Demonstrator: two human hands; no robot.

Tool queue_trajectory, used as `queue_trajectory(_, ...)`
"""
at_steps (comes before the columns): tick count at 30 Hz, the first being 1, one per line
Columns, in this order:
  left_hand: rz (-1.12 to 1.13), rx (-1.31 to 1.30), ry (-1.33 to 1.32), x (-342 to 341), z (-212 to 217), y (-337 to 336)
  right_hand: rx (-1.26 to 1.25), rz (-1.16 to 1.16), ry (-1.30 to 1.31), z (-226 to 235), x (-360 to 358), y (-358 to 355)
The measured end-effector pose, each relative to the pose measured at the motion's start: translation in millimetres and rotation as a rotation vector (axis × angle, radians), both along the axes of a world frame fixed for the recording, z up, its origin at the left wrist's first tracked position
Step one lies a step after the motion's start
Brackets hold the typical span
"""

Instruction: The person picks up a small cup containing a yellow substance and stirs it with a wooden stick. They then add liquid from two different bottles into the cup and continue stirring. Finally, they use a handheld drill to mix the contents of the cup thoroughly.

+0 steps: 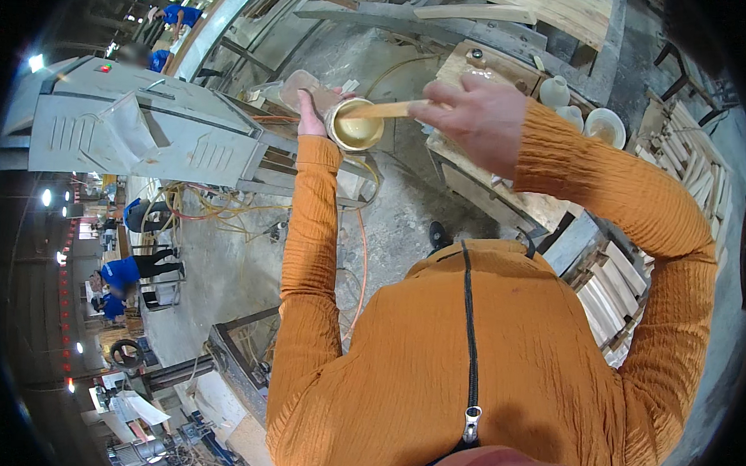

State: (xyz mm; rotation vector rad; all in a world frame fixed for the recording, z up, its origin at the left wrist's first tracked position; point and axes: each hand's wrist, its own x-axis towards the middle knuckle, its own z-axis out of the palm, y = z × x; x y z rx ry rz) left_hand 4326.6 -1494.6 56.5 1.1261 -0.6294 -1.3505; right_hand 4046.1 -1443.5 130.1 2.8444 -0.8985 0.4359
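My left hand grips a small round tin holding yellowish liquid, out in front of my chest. My right hand pinches a flat wooden stick whose far end dips into the tin. Both arms wear ribbed orange sleeves, and my orange zipped top fills the lower frame. The tin sits between the two hands, just left of a wooden workbench.
On the workbench stand a white bowl and white jugs. Stacked wooden slats lie to the right. A large grey machine stands left, with cables on the concrete floor. People in blue work far left.
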Motion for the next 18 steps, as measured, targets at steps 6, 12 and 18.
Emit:
queue_trajectory(6,-0.035,-0.006,-0.054,14.0,13.2,4.0,0.194,0.073,0.042,32.5,15.3,4.8)
queue_trajectory(12,-0.018,-0.043,-0.185,-28.7,19.2,2.5,0.094,0.184,-0.056,33.9,15.3,-25.2)
queue_trajectory(18,0.010,-0.319,-0.562,-16.0,4.2,3.6,0.238,0.066,0.166,52.3,34.9,-27.7)
